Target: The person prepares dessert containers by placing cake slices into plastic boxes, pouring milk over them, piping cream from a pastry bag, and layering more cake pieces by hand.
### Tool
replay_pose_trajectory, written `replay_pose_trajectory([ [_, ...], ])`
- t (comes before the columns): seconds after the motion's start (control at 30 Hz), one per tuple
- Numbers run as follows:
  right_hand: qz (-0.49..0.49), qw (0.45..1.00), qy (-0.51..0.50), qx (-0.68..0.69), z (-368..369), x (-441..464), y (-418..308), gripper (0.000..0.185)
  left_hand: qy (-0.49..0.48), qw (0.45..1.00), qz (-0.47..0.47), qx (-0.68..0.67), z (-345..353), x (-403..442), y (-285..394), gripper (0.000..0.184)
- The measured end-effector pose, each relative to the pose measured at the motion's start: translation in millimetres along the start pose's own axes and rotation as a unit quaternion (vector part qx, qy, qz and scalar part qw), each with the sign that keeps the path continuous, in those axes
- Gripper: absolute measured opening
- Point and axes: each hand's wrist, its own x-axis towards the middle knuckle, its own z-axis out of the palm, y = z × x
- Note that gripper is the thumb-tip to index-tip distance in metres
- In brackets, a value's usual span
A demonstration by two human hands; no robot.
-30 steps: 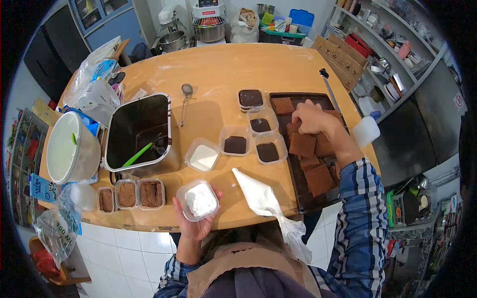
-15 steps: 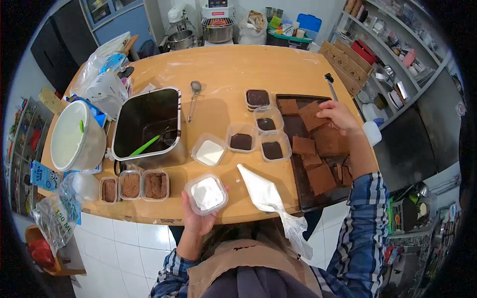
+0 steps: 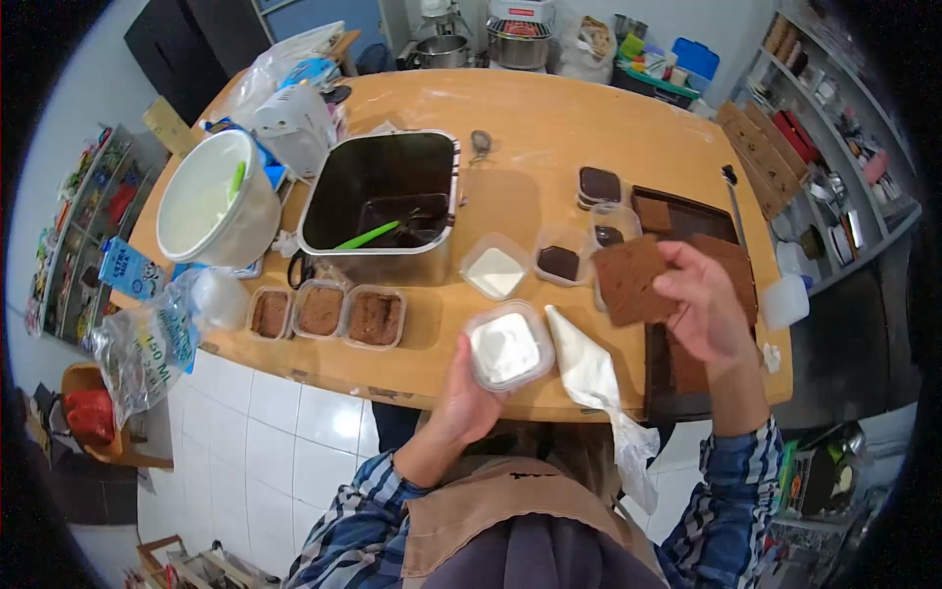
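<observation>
In my left hand is a clear plastic cup with white cream, held near the table's front edge. My right hand pinches a square brown cake piece by its right side, above the left edge of the dark tray. More cake pieces lie on that tray, partly hidden by my right hand. A filled white piping bag lies between the cup and the tray. Behind the cup stand another cup with white cream and a cup with dark filling.
Three cups of brown cake stand at the front left. Behind them are a deep metal container with a green-handled tool and a white bucket. A small strainer lies farther back. A white bottle stands at right.
My right hand has lifted the cake piece off the tray and brought it left toward the cup. My left hand still holds the cup. The whole view has shifted.
</observation>
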Motion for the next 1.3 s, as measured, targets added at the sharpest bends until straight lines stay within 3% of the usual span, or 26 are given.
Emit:
replay_pose_trajectory([
  [0.07, 0.013, 0.999, -0.017, 0.043, 21.8, -1.5, 11.7, 0.037, -0.023, 1.0, 0.007, -0.006, 2.1, 1.9, -3.2, 0.067],
  [0.13, 0.054, 0.998, -0.043, -0.008, 37.4, -3.2, 18.5, 0.035, -0.026, 0.999, 0.012, -0.02, 6.5, 0.7, -4.8, 0.068],
  [0.17, 0.069, 0.996, -0.058, -0.017, 42.9, -3.7, 21.7, 0.035, -0.049, 0.996, 0.019, -0.074, 4.2, -0.3, -7.1, 0.056],
  [0.47, 0.113, 0.984, -0.095, -0.098, 61.5, -2.1, 34.7, 0.034, -0.085, 0.991, 0.085, -0.063, 4.6, 2.7, -12.6, 0.061],
  [0.67, 0.114, 0.983, -0.095, -0.111, 61.7, -1.3, 40.2, 0.034, -0.066, 0.992, 0.091, -0.053, 6.8, 2.5, -14.9, 0.06],
  [0.83, 0.125, 0.975, -0.095, -0.157, 64.4, -0.9, 40.7, 0.035, -0.005, 0.995, 0.099, 0.009, 7.8, 2.5, -21.0, 0.071],
  [1.13, 0.109, 0.974, -0.088, -0.179, 62.1, -3.2, 51.1, 0.035, -0.003, 0.995, 0.099, -0.004, 12.0, -0.4, -19.4, 0.059],
  [1.23, -0.001, 0.965, -0.087, -0.249, 58.6, -4.5, 62.0, 0.033, -0.014, 0.995, 0.087, -0.047, 8.9, 0.1, -20.3, 0.052],
  [1.3, -0.017, 0.959, -0.082, -0.272, 60.5, -7.1, 60.8, 0.032, -0.015, 0.995, 0.087, -0.053, 8.9, 0.8, -20.7, 0.051],
])
